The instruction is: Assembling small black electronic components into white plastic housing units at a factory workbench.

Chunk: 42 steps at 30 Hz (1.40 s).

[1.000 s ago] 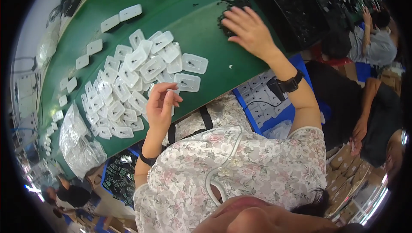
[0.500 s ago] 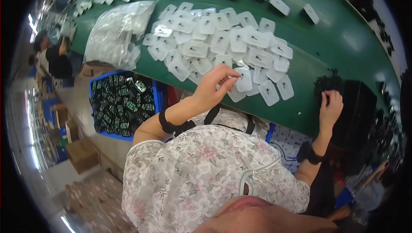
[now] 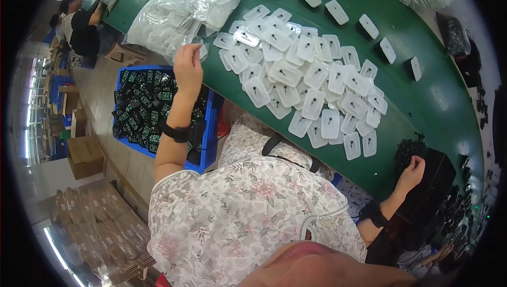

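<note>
My left hand point(image 3: 188, 71) is raised at the near edge of a clear plastic bag point(image 3: 219, 9) full of white pieces. Its fingers are loosely bent, with a gap to the thumb, and nothing shows between them. By a heap of small black parts point(image 3: 409, 149) at the right, my right hand point(image 3: 411, 176) has thumb and fingers drawn together; anything in them is too small to make out. Between the hands spreads a pile of translucent white rectangular covers point(image 3: 285, 73), many with a small dark part in the middle.
A blue crate point(image 3: 212, 128) of black-and-green circuit pieces stands left below the green table point(image 3: 232, 89). White-topped blocks point(image 3: 336, 12) form a row along the far side. A black box point(image 3: 435, 173) sits beside the heap. Another person point(image 3: 82, 25) works at far left.
My left hand has left the cover at the pile's near edge and moved left to the bag. My right hand stays by the black heap. The view has shifted.
</note>
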Each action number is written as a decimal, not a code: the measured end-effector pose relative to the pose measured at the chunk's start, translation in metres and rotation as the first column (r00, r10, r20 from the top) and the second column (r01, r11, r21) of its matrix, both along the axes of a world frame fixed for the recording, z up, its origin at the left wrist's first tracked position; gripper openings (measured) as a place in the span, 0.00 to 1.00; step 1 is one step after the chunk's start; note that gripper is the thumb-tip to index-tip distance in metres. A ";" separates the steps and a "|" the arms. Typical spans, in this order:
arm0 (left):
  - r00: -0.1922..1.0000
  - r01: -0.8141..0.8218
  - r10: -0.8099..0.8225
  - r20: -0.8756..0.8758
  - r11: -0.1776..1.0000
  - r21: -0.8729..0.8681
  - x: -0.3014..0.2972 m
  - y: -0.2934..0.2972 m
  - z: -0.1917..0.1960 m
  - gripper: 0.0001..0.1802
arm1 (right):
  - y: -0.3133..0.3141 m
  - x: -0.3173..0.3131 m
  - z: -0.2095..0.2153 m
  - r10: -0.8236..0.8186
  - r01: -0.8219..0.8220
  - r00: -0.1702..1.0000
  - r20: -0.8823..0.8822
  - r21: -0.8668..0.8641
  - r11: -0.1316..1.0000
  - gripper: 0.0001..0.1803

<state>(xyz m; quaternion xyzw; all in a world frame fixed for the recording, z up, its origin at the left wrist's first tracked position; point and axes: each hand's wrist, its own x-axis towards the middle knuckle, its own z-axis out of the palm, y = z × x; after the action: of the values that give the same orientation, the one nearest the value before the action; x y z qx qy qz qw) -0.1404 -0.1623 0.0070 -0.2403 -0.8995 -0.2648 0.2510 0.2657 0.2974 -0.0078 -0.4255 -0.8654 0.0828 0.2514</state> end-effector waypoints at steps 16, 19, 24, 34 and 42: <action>0.966 -0.253 0.181 -0.182 0.795 -0.551 -0.056 -0.102 0.013 0.08 | 0.014 0.008 0.001 -0.129 0.137 0.990 -0.062 0.155 0.978 0.07; 0.944 -0.301 0.222 -0.245 0.882 -0.362 -0.062 -0.086 0.017 0.10 | 0.015 0.007 0.000 -0.110 0.122 0.990 -0.090 0.153 0.981 0.08; 0.884 -0.400 0.296 -0.362 0.879 -0.258 -0.093 -0.048 0.028 0.14 | 0.007 0.006 0.007 -0.154 0.160 0.985 -0.078 0.081 0.984 0.09; 0.900 -0.399 0.371 -0.230 0.913 -0.084 -0.098 -0.047 0.034 0.11 | -0.018 -0.008 0.023 -0.146 0.150 0.974 -0.172 0.012 0.989 0.09; 0.689 0.091 -0.529 0.496 0.742 0.664 0.054 0.085 0.057 0.11 | -0.112 -0.124 0.052 0.035 -0.487 0.734 -0.678 -0.490 0.723 0.12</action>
<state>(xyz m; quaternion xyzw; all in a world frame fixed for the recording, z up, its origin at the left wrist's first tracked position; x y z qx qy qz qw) -0.0860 -0.0773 0.0641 -0.1978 -0.7405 -0.6382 -0.0716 0.1414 0.1857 0.0445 -0.2965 -0.7025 0.5456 0.3478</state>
